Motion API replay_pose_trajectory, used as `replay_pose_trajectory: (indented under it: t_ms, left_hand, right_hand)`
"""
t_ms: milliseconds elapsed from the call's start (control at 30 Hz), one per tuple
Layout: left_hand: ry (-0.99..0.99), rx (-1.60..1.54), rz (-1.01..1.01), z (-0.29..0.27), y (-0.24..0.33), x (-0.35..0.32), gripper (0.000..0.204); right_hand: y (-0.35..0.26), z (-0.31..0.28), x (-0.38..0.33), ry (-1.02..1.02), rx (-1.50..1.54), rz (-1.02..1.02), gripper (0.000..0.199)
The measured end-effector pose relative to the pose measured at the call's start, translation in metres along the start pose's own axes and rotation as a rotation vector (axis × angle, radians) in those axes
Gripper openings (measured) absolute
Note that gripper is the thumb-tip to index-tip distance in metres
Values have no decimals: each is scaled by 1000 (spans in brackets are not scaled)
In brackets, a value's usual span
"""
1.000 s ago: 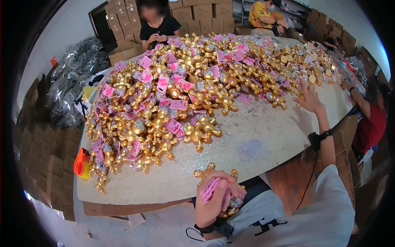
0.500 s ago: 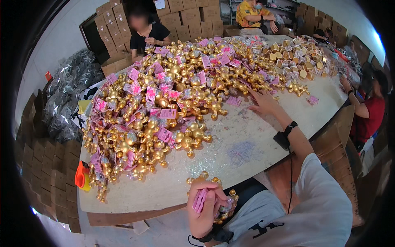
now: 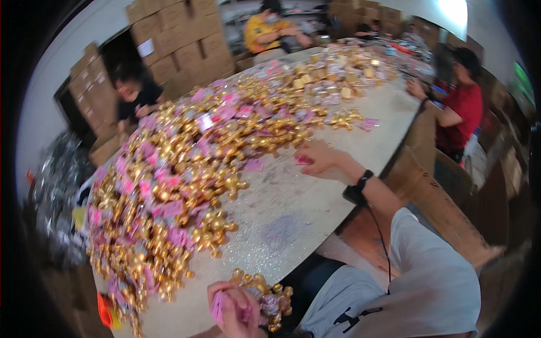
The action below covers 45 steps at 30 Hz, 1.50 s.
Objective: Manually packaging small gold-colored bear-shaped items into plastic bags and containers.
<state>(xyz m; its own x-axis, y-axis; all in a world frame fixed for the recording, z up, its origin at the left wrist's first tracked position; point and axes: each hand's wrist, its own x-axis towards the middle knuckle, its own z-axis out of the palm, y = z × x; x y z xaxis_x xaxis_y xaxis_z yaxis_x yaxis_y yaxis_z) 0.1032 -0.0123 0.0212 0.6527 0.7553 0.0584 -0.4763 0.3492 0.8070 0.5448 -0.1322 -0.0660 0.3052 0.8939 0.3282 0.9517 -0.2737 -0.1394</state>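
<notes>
My left hand (image 3: 235, 308) is closed around a stack of pink cards (image 3: 224, 306) near the table's front edge. A bunch of shiny gold figures with round knobs (image 3: 260, 288) and clear plastic wrapping hangs beside its fingers. My right hand (image 3: 322, 158) is just off the right edge of the big pile, pinching a small pink card (image 3: 304, 160); whether a figure is attached cannot be made out. The gold pile (image 3: 186, 169), mixed with pink cards, spreads across the table's left and far parts. A loose pink card (image 3: 254, 164) lies left of my right hand.
Gold and clear packed pieces (image 3: 332, 76) cover the far end of the pale table (image 3: 270, 225). An orange tape dispenser (image 3: 105, 310) sits at the left edge. People in black (image 3: 138, 101), yellow (image 3: 267, 34) and red (image 3: 465, 112) sit around it. Cardboard boxes (image 3: 180, 42) are stacked behind.
My right hand has gone from reaching flat at the pile's edge to pinching a pink card and drawing back slightly. My left hand keeps its bunch. The view has swung right and blurred.
</notes>
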Motion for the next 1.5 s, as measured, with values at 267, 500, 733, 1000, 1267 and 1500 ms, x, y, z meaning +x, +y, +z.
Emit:
replay_pose_trajectory:
  t_ms: [267, 500, 733, 1000, 1267, 1500]
  left_hand:
    - [-305, 27, 61, -2, -15, -6, 53]
    - [-383, 88, 54, 2, -20, -4, 79]
    - [-256, 43, 2, 3, -16, -6, 69]
    - [-192, 38, 43, -19, -27, 2, 84]
    - [-116, -22, 12, -26, -23, -1, 62]
    - [-272, 30, 25, -21, -16, -2, 59]
  right_hand:
    - [-66, -46, -8, 316, 585, 101, 20]
    - [-182, -64, -30, 433, 716, -232, 16]
    - [-282, -46, -60, 234, 1004, -259, 29]
    - [-304, -50, -59, -287, 1875, 274, 35]
    - [-320, -47, -41, 353, 99, -533, 35]
    - [-326, -52, -39, 396, 3, -584, 48]
